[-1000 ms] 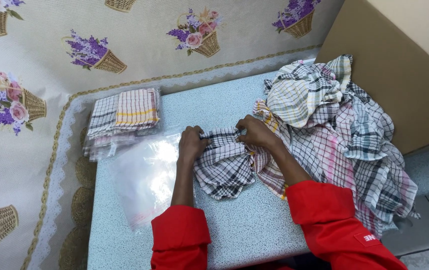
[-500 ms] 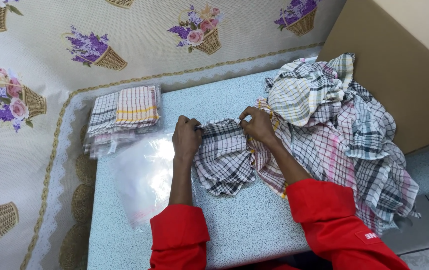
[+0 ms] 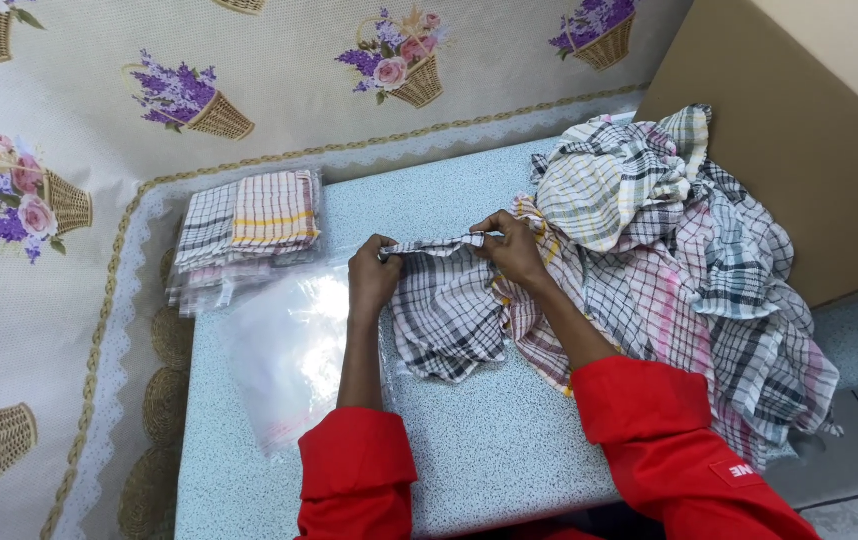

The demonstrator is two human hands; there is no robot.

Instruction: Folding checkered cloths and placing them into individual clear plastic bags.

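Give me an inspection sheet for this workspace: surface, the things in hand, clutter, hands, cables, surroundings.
Surface: speckled pale blue table.
Things in hand: black-and-white checked cloth, its top edge pinched between both hands.
Clutter: heap of checked cloths at the right; bagged stack of folded cloths at the back left; clear plastic bags lying flat.
Hands: left hand and right hand, each with a shut grip on the cloth's edge.
Cables: nothing seen.
Surroundings: flower-basket tablecloth on the left; brown cardboard on the right.
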